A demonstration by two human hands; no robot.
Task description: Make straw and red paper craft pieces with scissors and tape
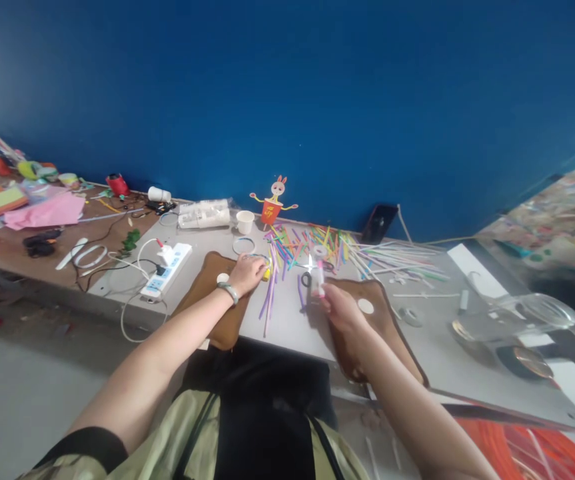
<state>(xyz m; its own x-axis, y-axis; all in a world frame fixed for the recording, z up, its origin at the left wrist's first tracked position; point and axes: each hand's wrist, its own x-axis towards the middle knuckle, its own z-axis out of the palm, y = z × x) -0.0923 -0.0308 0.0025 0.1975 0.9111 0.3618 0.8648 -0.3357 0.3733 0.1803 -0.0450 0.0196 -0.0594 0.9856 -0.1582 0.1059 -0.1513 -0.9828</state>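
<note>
- While the right hand (pixel 341 307) is closed around a pink-and-white tube (pixel 320 279), perhaps a marker or a glue stick, the tube stands roughly upright over the middle of the worktop (pixel 287 321), just beside a pair of scissors (pixel 306 279).
- At the fingertips of the left hand (pixel 248 275) shows a small yellow piece (pixel 267 273) — those fingers are bent and close together, but I cannot tell whether they grip it or only rest against it.
- One white disc (pixel 366 306) lies flat on the right brown pad (pixel 384 315) and a second disc (pixel 222 277) on the left brown pad (pixel 227 327); both look plain and joined to nothing, so the work on them seems barely begun.
- Behind the hands, an orange cup figure (pixel 271 211) with a rabbit-like head and two thin arms stands upright near the blue wall (pixel 287 100), and looks finished.
- Much stock seems unused: a heap of coloured sticks (pixel 340 250), loose purple strips (pixel 270 300) and a plain white cup (pixel 245 222).
- Both forearms reach in from the near edge, the left hand palm-down, the right turned inward — the two well apart, with strips between them.
- Farther out sit a power strip (pixel 167 272) at left and a clear jug (pixel 512 317) at right.
</note>
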